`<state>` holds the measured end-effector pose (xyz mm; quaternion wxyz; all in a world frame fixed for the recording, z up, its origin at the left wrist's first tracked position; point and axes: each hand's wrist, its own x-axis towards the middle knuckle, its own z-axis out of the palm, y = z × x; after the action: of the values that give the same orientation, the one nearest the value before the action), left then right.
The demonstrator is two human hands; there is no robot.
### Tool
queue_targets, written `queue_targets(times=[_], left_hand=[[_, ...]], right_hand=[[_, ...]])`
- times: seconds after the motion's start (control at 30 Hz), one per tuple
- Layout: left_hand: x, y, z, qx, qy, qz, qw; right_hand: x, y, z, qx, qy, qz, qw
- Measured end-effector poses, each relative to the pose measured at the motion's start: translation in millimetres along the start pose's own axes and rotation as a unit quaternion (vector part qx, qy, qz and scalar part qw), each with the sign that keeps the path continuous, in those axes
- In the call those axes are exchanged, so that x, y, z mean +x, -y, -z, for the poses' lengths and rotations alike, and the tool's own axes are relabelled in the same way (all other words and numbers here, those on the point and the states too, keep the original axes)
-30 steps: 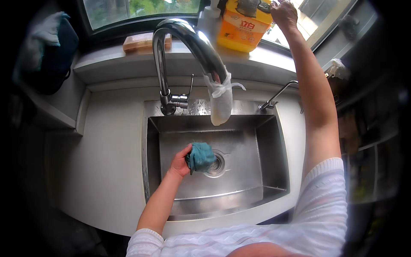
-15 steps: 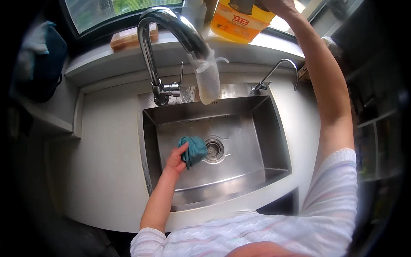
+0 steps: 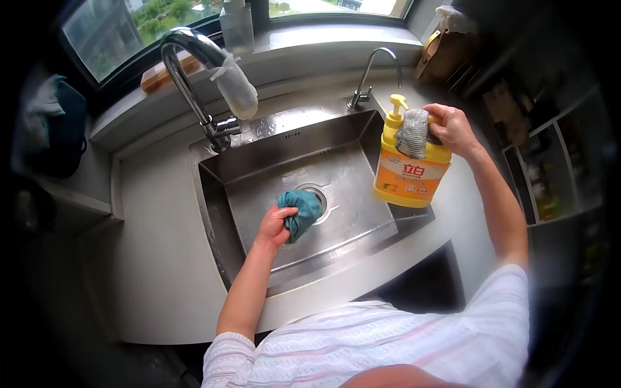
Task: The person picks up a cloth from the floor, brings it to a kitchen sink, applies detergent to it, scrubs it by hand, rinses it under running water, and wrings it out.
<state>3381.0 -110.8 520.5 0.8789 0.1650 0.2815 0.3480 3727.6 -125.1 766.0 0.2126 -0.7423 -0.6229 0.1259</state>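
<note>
Bunched in my left hand is a teal cloth, held over the sink beside the drain. The fingers of that hand are wrapped round it. My right hand grips the handle of a large yellow dish soap bottle with an orange label and a pump top. The bottle hangs upright above the right side of the sink. A grey mesh scouring cloth is draped over its handle, next to my fingers.
A tall chrome faucet with a white cloth tied on its spout stands at the back left. Behind the sink's right corner rises a thin second tap. A clear bottle and a wooden box sit on the window ledge.
My right hand has brought the soap bottle down from the window ledge to over the sink's right side. My left hand still holds the cloth near the drain. The view has turned.
</note>
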Motion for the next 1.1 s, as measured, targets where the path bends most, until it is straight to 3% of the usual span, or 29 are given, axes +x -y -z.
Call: queue_targets(times=[0.17, 0.37, 0.6, 0.67, 0.73, 0.77, 0.83, 0.87, 0.9, 1.1], left_hand=[[17.4, 9.2, -33.5, -0.063, 0.036, -0.036, 0.997], [52.3, 22.0, -100.5, -0.114, 0.048, -0.041, 0.991], [67.5, 28.1, -92.5, -0.137, 0.068, -0.058, 0.987], [65.0, 29.7, -81.4, -0.124, 0.036, -0.074, 0.989], [59.6, 28.5, -77.3, -0.121, 0.001, -0.077, 0.99], [55.5, 28.6, -78.5, -0.125, -0.014, -0.075, 0.989], [53.4, 29.1, -77.0, -0.131, -0.042, -0.073, 0.988], [55.0, 30.3, -71.4, -0.133, -0.049, -0.077, 0.987], [56.7, 32.0, -65.5, -0.136, -0.055, -0.082, 0.986], [54.2, 37.6, -51.4, -0.225, -0.003, -0.076, 0.971]], right_hand=[[-19.1, -53.8, 25.3, -0.032, -0.078, 0.067, 0.994], [-8.0, -109.8, 31.5, -0.006, -0.105, 0.049, 0.993], [-1.6, -134.0, 12.5, 0.097, -0.148, 0.117, 0.977], [7.0, -128.0, 6.2, 0.142, -0.096, 0.114, 0.979], [22.4, -119.9, -8.5, 0.179, -0.059, 0.12, 0.975], [18.7, -81.2, -12.9, 0.199, -0.053, 0.05, 0.977], [29.1, -82.3, -42.3, 0.133, -0.038, 0.034, 0.99], [41.1, -100.8, -62.4, 0.109, -0.038, 0.113, 0.987], [43.0, -104.7, -84.9, 0.123, -0.04, 0.105, 0.986], [15.8, -123.4, -172.1, 0.079, -0.013, 0.091, 0.993]])
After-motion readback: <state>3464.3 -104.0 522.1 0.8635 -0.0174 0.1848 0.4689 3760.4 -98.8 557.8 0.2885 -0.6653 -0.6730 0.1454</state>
